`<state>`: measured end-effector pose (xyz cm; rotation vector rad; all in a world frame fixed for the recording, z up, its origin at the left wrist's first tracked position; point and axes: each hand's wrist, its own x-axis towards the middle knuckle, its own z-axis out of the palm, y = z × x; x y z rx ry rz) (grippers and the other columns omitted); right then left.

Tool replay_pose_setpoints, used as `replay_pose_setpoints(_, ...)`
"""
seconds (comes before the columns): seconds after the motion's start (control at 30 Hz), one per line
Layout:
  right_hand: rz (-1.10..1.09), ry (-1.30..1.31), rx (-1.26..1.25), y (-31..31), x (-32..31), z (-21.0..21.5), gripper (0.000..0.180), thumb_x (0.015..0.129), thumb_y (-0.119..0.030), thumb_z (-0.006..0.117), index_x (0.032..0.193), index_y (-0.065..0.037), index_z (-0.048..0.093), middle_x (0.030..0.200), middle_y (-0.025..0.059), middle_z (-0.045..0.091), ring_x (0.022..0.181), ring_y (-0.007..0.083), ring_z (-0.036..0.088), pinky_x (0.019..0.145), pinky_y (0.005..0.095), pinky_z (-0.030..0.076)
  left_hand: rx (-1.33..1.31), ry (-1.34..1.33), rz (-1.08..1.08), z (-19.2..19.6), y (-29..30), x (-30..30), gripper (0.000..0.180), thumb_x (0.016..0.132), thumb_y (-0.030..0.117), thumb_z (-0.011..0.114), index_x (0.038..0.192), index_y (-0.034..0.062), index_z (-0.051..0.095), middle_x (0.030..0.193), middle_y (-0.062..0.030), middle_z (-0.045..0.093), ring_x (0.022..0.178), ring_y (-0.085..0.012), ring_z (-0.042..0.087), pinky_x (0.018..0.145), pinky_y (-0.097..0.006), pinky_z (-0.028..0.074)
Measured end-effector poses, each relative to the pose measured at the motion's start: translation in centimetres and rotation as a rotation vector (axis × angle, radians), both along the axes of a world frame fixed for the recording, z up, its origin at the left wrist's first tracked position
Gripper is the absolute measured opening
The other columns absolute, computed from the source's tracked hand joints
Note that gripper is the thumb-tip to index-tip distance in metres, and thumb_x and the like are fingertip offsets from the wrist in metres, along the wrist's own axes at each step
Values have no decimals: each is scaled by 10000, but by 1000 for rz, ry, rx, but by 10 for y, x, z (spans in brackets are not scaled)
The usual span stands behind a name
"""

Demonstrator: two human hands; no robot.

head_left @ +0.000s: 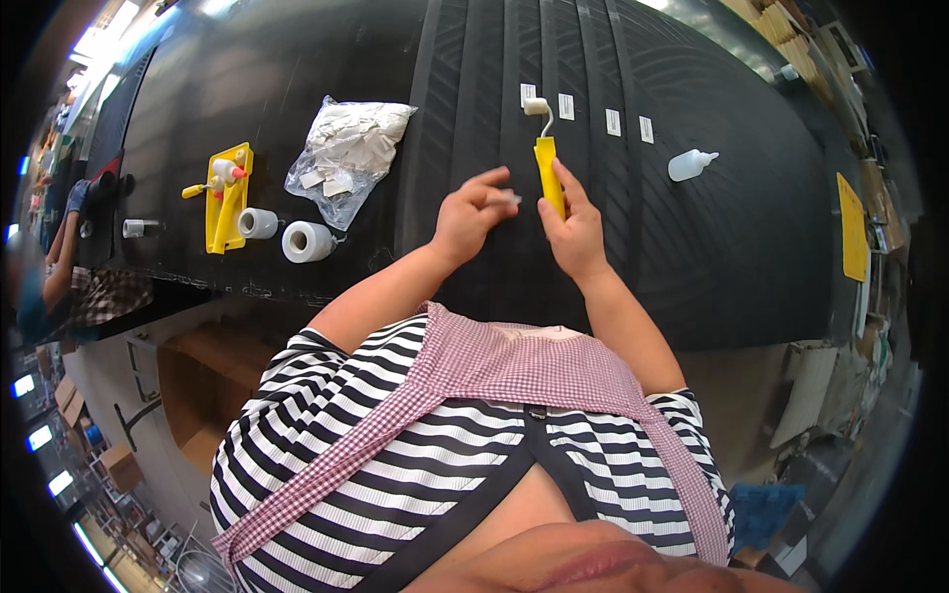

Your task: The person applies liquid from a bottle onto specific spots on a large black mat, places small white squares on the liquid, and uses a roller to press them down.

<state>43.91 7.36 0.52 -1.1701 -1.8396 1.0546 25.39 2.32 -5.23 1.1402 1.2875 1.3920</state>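
Nearest of all, the person's two forearms rise from the lower edge over a striped top and a checked apron strap, and reach onto a large black rubber surface with raised ribs (583, 59), which serves as the worktop. The right hand (573, 229) has its grip closed around the lower end of a small yellow-handled roller (546, 163), with the forefinger laid along the handle; the roller's pale head lies on the ribs just beyond the hand. The left hand (473, 210), just left of the roller handle, pinches a small pale piece (510, 199) between thumb and fingertips (too small to tell what it is). Past the roller head, a row of little white tags (613, 122) sits across the ribs, running to its right. Farther right of the roller lies a small white squeeze bottle (690, 163) on its side. Well to the left of the roller are a clear plastic bag of white pieces (348, 156), two rolls of white tape (307, 241) below the bag, and a yellow tray (227, 198) holding small tools.
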Motion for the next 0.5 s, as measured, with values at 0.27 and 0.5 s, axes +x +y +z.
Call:
replay_pose_setpoints(0.27, -102, -113, 12, 57, -26, -17, 473, 935, -117, 632, 1395, -28, 569, 1146, 125, 711, 960, 146, 666, 867, 272, 508, 186, 297, -207, 9, -14, -3, 77, 826, 58, 779, 894, 41, 746, 1140, -70, 701, 839, -191, 702, 767, -291, 561)
replay_pose_setpoints(0.5, -92, -167, -77, 56, -25, -19, 477, 935, -111, 621, 1397, -10, 560, 1075, 102, 710, 894, 116, 642, 819, 259, 503, 183, 287, -195, 8, -12, -4, 70, 822, 60, 779, 885, 49, 749, 1118, -63, 707, 808, -188, 698, 738, -288, 560)
